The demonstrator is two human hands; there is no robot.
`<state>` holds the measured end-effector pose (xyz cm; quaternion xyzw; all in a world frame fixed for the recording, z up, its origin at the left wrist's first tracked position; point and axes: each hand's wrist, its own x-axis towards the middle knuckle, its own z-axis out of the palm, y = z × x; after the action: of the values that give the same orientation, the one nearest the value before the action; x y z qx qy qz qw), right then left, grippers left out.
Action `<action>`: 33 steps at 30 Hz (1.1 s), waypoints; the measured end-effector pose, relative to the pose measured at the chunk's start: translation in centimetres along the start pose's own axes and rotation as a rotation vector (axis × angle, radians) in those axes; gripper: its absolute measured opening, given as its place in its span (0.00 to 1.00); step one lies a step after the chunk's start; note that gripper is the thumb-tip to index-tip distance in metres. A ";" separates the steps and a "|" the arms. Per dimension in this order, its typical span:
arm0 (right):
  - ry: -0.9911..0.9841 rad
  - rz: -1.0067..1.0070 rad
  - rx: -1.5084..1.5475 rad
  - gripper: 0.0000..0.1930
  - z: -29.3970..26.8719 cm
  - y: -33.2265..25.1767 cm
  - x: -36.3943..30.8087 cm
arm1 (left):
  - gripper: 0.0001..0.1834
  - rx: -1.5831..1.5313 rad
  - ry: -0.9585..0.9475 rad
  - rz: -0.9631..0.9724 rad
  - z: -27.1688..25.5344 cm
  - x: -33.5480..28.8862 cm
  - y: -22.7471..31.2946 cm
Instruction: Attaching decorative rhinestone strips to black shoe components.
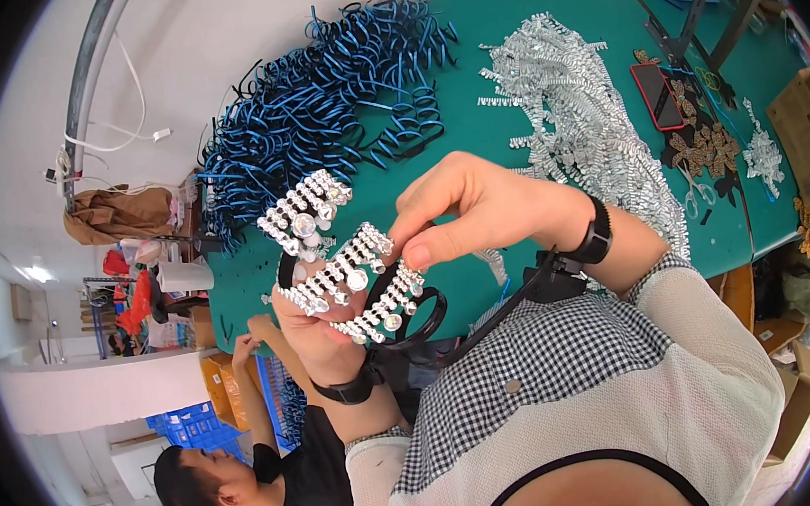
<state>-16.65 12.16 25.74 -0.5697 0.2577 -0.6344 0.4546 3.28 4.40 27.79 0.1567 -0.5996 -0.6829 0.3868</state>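
Note:
A rhinestone trim (pixel 354 274) curls in a loose spiral, with rows of clear sparkling stones and larger round gems on a black band. My left hand (pixel 309 337) is closed beneath its turns, which hide most of the fingers. Between thumb and forefinger, my right hand (pixel 473 208) pinches the end of the trim on the right side. Behind my hands, on the green table (pixel 472 143), lies a big heap of blue-and-black curled strips (pixel 318 117). A long pile of silvery stone strips (pixel 580 116) stretches beside it to the right.
Farther right are a red-edged phone (pixel 656 97), brown ornaments (pixel 706 148), scissors (pixel 698 194) and a cardboard box (pixel 806 131). A metal post (pixel 691 16) rises at the back right. At lower left another person (pixel 242 485) works with arms raised to the table.

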 end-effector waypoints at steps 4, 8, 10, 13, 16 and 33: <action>-0.015 0.080 0.271 0.07 0.5 1.2 -0.2 | 0.15 -0.505 0.125 -0.171 -0.9 0.5 -2.1; 0.073 0.073 0.287 0.06 -0.2 0.9 -0.2 | 0.17 -0.012 -0.064 0.096 -2.3 1.5 -4.1; 0.088 0.095 0.234 0.06 -0.8 0.7 -0.1 | 0.17 0.088 -0.112 0.043 -2.0 1.6 -3.0; 0.098 0.144 0.066 0.08 -1.3 0.2 -0.1 | 0.14 0.354 -0.053 0.043 -3.3 1.2 -1.4; 0.139 0.114 -0.140 0.07 -1.5 0.1 0.2 | 0.10 0.607 0.065 0.172 -1.5 1.2 0.3; 0.234 0.112 -0.664 0.12 -0.6 0.2 -0.1 | 0.10 1.016 -0.206 0.077 1.1 2.9 1.1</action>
<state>-17.20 12.01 25.41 -0.5949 0.5309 -0.5510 0.2462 1.07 3.13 29.82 0.2343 -0.8958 -0.3026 0.2258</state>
